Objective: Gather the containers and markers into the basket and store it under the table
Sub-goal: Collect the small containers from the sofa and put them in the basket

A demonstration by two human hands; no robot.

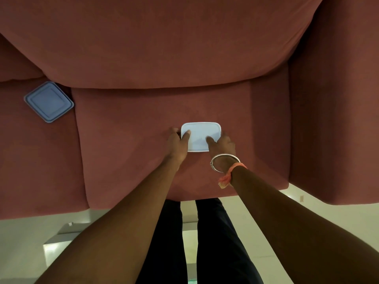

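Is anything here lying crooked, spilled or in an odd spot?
Only the blue container: it sits turned cornerwise on the sofa, off to the left by the backrest crease. The white container, gripped by the left hand and right hand, lies square. No spill or damage shows.

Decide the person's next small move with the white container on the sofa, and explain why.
Probably lift the white container straight up off the cushion. The left hand and right hand already grip its ends, thumbs on top, yet it seems to rest on the seat. No basket is in view, so it must be carried. The blue container lies untouched.
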